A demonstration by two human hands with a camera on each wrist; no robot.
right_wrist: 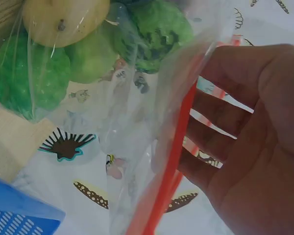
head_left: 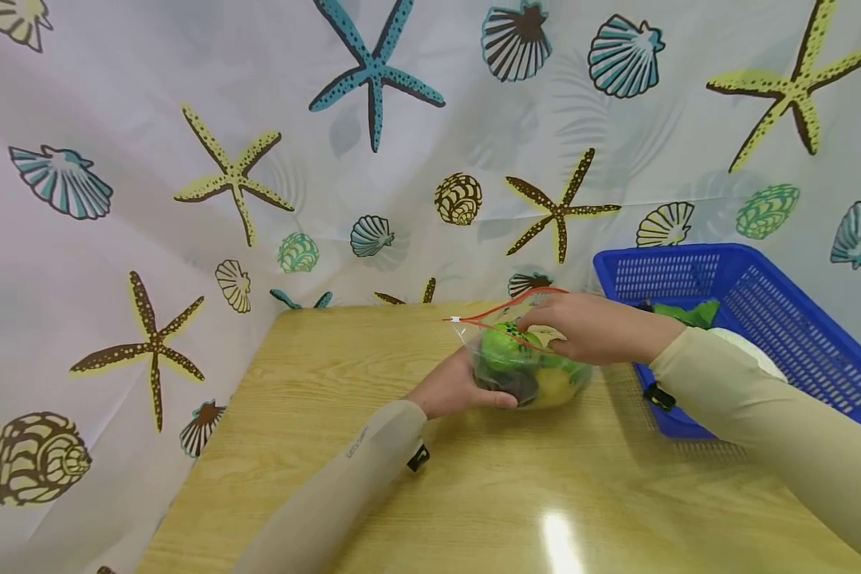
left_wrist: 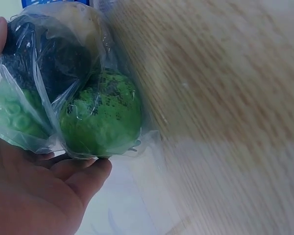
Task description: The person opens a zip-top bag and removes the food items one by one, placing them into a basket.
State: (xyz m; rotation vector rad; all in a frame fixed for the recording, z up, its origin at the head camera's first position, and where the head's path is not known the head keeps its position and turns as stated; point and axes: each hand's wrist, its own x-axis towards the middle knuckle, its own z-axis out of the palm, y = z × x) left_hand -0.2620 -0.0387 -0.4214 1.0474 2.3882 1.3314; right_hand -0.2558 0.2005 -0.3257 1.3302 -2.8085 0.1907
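A clear zip bag (head_left: 493, 377) with red zip strips and a white slider is propped on the wooden table, its mouth spread apart. Inside sit a green fruit with dark specks (left_wrist: 104, 115), a dark round fruit (left_wrist: 49, 56), a yellow fruit (right_wrist: 63, 22) and a bumpy green piece (right_wrist: 32, 73). My left hand (head_left: 458, 389) holds the bag from its left side, thumb at the front and fingers behind. My right hand (head_left: 581, 328) reaches into the mouth between the red strips, fingers loosely extended. Its fingertips are partly hidden behind plastic; I see nothing held in it.
A blue plastic basket (head_left: 807, 315) stands on the right, with green leafy pieces (head_left: 689, 313) and a white rounded thing (head_left: 749, 351) in it. The right forearm passes over its near edge. Behind the wooden table (head_left: 316, 367) hangs a patterned cloth (head_left: 416, 183).
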